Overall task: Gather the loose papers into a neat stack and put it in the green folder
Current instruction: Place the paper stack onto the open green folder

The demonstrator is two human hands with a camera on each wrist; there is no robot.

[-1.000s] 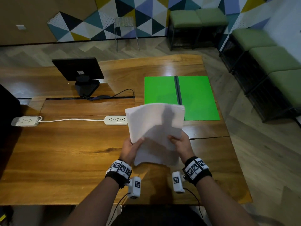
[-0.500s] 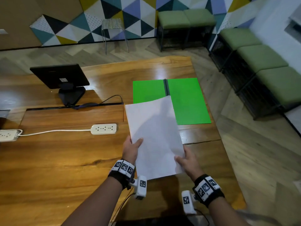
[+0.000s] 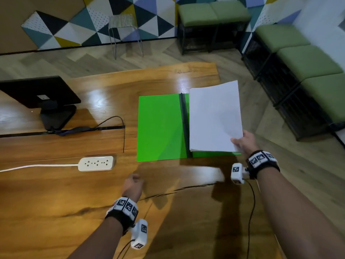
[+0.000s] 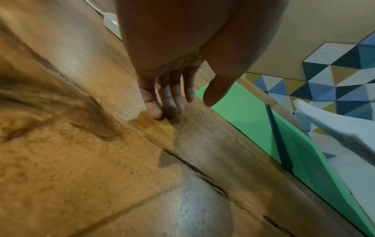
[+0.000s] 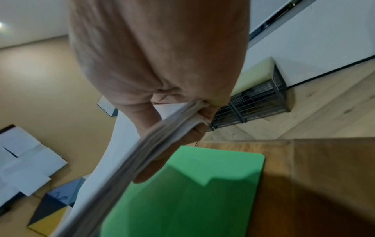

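My right hand (image 3: 242, 142) pinches the stack (image 3: 214, 116) by its lower right corner, right of centre in the head view, over the folder's (image 3: 160, 128) right half. I should lower it flat, square to the spine. My left hand (image 3: 133, 186) hangs relaxed, fingertips at the table (image 3: 56, 193). Whether the stack touches the folder, I cannot tell.
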